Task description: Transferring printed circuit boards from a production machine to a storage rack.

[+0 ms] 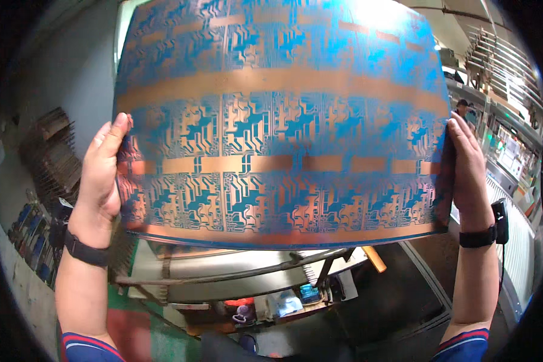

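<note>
Between my two hands is a large copper circuit board panel [271, 130] with a blue pattern of traces, raised in front of me. Its lower edge shows a thin dark line beneath, so I cannot tell whether one panel or a few lie together. My left hand [104, 160] grips the left edge, thumb on the front face. At the right edge my right hand [466, 160] presses with its fingers along the side. The fingers behind the panel are hidden. Black bands circle both wrists.
Below the panel stands a rack or bench with a dark rail [235, 277]; small items, including a blue pack [309, 294], lie on a shelf under it. Slotted racks [48, 151] are at the left. Machinery with rollers [505, 211] runs along the right, where another person [462, 107] shows.
</note>
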{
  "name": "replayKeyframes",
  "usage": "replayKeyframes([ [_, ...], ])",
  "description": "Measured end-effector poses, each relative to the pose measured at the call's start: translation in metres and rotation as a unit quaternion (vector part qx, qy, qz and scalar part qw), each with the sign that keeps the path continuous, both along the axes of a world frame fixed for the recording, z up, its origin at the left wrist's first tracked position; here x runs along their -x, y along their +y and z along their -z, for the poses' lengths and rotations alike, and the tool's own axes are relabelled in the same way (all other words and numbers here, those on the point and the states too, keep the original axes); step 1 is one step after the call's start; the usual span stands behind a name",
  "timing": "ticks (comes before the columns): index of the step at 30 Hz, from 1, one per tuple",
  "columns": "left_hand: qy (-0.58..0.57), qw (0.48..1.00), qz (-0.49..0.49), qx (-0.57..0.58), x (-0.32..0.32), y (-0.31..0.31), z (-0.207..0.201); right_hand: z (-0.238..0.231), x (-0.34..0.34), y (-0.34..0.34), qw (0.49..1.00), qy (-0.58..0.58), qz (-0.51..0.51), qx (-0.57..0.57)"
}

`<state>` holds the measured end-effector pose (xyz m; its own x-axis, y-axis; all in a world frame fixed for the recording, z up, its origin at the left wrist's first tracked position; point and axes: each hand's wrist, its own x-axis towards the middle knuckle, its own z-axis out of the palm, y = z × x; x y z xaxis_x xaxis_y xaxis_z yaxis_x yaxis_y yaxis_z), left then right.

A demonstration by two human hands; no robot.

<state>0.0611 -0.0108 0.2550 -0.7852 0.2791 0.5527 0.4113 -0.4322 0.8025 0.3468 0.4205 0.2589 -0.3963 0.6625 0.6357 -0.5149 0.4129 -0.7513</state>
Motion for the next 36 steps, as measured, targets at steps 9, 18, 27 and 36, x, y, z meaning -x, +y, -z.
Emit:
replayKeyframes([
  [9,-0.007,0.998,-0.031,-0.050,-0.052,0.003,0.007,-0.014,-0.016,0.023,0.997,-0.006,-0.077,-0.001],
  [18,0.032,0.996,-0.052,-0.072,-0.059,0.012,0.010,-0.028,-0.031,0.044,0.997,0.034,-0.064,-0.020],
  [27,0.032,0.996,-0.057,-0.057,-0.086,0.027,0.038,-0.033,-0.042,0.076,0.996,0.059,-0.061,0.003],
  [36,0.020,0.992,-0.103,-0.074,-0.094,0.053,0.028,-0.039,-0.045,0.057,0.990,0.096,-0.037,0.094],
])
